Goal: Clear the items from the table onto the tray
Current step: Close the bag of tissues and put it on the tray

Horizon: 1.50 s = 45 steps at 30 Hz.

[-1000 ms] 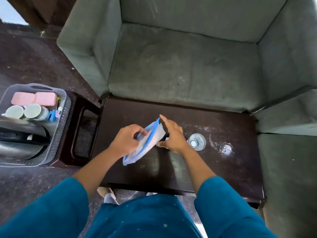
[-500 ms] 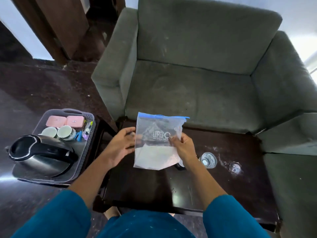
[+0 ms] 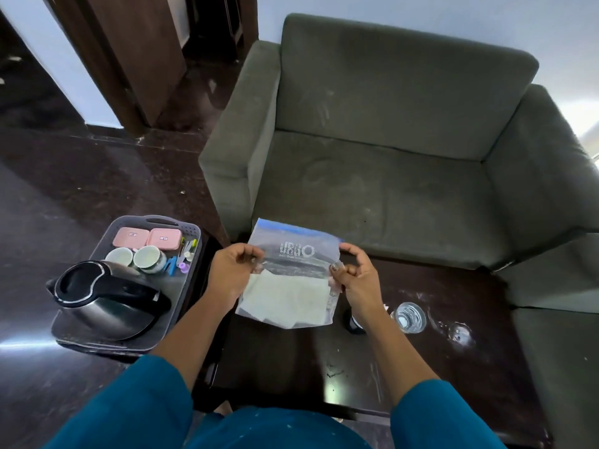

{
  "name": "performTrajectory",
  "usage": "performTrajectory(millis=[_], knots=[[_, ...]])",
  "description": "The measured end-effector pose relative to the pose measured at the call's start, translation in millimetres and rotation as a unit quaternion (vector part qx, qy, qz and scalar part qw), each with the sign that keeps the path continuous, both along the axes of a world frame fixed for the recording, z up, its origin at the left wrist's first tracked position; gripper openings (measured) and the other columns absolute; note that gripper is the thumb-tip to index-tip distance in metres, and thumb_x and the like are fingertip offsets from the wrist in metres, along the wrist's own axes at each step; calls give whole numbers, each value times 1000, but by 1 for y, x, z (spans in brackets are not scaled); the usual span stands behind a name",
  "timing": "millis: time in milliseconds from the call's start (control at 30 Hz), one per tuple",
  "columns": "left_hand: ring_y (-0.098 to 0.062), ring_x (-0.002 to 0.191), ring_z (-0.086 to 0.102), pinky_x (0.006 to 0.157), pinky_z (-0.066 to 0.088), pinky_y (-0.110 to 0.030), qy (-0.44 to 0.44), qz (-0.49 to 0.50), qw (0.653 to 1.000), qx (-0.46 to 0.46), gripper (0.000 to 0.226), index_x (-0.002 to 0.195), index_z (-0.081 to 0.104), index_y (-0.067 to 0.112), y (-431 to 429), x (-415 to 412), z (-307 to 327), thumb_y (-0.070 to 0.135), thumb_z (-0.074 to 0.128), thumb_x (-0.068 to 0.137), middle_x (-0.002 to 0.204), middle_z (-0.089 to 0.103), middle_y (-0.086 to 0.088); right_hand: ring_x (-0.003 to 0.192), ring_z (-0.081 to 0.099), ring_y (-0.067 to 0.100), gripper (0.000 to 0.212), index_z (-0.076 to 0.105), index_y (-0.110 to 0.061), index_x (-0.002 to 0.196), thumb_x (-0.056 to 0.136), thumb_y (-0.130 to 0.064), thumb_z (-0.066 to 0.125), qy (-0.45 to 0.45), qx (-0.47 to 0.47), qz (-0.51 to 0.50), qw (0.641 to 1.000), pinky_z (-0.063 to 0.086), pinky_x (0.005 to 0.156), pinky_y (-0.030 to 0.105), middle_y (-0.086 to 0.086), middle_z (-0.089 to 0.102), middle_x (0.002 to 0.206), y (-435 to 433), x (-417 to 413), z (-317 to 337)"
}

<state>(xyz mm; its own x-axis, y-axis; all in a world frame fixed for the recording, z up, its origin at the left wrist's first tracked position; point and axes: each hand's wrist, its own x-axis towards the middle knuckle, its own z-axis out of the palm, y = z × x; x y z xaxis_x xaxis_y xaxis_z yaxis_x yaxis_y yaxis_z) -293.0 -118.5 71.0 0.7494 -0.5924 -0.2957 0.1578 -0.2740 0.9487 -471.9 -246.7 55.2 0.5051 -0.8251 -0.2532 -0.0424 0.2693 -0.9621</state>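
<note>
Held upright at centre frame, above the dark wooden table [image 3: 405, 377]: clear zip-top plastic bag with blue seal strip and pale folded sheets inside [image 3: 289, 277]. Pinched at its left edge by left hand [image 3: 230, 276], at its right edge by right hand [image 3: 356, 280], fingers pressed together on the film. Long axis vertical, seal uppermost. Grey plastic tray with kettle, cups and pink boxes [image 3: 191, 254] at left of frame, just beside left hand, so nearer that side. Likely next: swing leftward, probably released by right hand first.
</note>
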Motion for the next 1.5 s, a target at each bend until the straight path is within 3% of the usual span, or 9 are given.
performTrajectory(millis=[233, 400, 600, 800, 933, 1000, 1100, 1300, 1500], knots=[[-10, 79, 56, 68, 46, -15, -109, -169, 969, 146, 60, 121, 59, 17, 19, 13, -2, -5, 74, 67, 107, 55, -8, 72, 61, 8, 30, 69, -24, 92, 81, 3, 63, 114, -127, 66, 983, 52, 71, 27, -3, 70, 85, 0, 6, -5], [-16, 84, 48, 77, 35, -19, -263, -163, 923, 227, 24, 100, 67, 14, 16, 12, -6, 15, 73, 76, 100, 45, -7, 70, 60, 9, 36, 71, -22, 99, 70, 0, 73, 200, -192, 94, 956, 53, 75, 26, -7, 69, 80, 0, 8, -8], [-6, 65, 51, 55, 42, -15, -162, -127, 972, 116, 16, 70, 58, 21, 17, 17, -3, 17, 71, 79, 70, 56, 7, 75, 57, 13, 28, 65, -36, 70, 77, -9, 70, 169, -187, 89, 964, 48, 71, 24, 1, 57, 88, -4, 7, 0], [-26, 103, 54, 91, 47, -40, -272, -91, 937, 198, 49, 120, 49, 17, -1, 5, 0, 19, 70, 76, 117, 49, -10, 65, 51, 1, 15, 58, -27, 72, 82, -18, 65, 182, -238, 57, 952, 41, 61, 12, -11, 61, 71, -3, 19, 7], [-8, 84, 51, 83, 44, -20, -328, -297, 892, 91, 68, 134, 39, 30, -27, -22, 15, 9, 66, 76, 129, 36, 4, 71, 60, 0, 9, 63, -27, 83, 80, -19, 65, 158, -286, 46, 944, 47, 66, 16, -14, 66, 75, 13, 30, 10], [-3, 87, 48, 80, 38, -13, -350, -354, 862, 96, 52, 128, 47, 22, -42, -30, 13, 2, 57, 81, 116, 45, 8, 75, 63, -1, 15, 63, -28, 88, 80, -15, 63, 119, -333, 82, 932, 48, 67, 13, -19, 66, 78, 17, 32, 15], [-8, 63, 56, 61, 46, -21, -310, -304, 895, 104, 9, 92, 55, 5, -49, -26, 12, 0, 53, 85, 78, 54, -3, 80, 64, -2, 21, 62, -34, 91, 79, -16, 64, 77, -289, 104, 949, 48, 70, 11, -26, 67, 83, 11, 23, 22], [-14, 66, 63, 64, 53, -27, -158, -277, 946, 62, 28, 73, 55, 22, -47, -13, 14, -1, 51, 89, 69, 62, -2, 84, 66, 10, 28, 65, -9, 107, 79, -4, 65, 171, -314, 156, 921, 52, 82, 28, 4, 72, 93, -10, -11, 11], [-6, 59, 63, 57, 52, -17, -134, -238, 960, 69, 29, 68, 51, 23, -49, -13, 10, 4, 52, 90, 61, 63, 2, 74, 68, 21, 14, 72, -10, 91, 80, -9, 63, 205, -450, 140, 858, 54, 69, 33, 3, 74, 85, -6, -7, 9]])
